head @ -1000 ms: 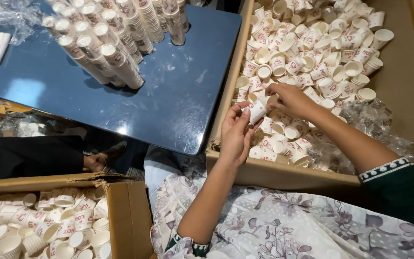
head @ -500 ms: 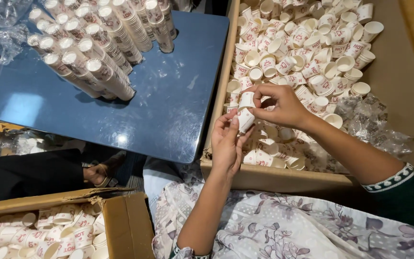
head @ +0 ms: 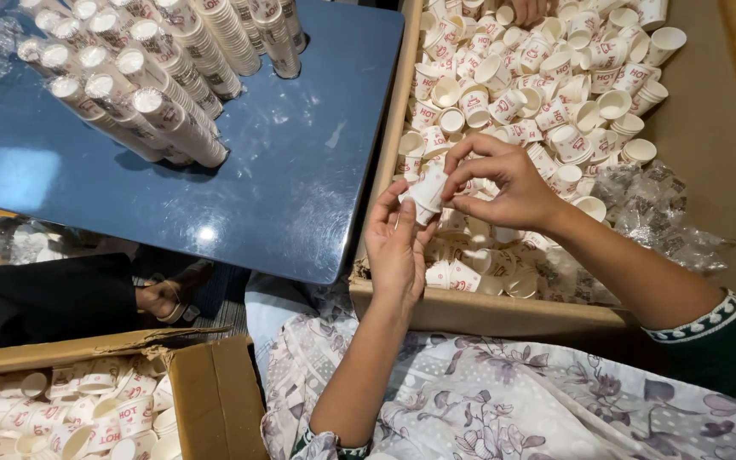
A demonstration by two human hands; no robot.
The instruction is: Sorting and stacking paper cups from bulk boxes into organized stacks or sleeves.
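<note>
Head-worn camera | looks steeply down, close over the person's lap | blue rectangular tabletop (head: 300, 170) left, open cardboard box (head: 487, 311) right

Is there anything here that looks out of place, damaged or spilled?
Nothing looks damaged. Both the left hand and right hand hold a small paper cup over the cardboard box of loose cups. The only untidy thing is crumpled clear plastic wrap lying in that box beside the cups.
</note>
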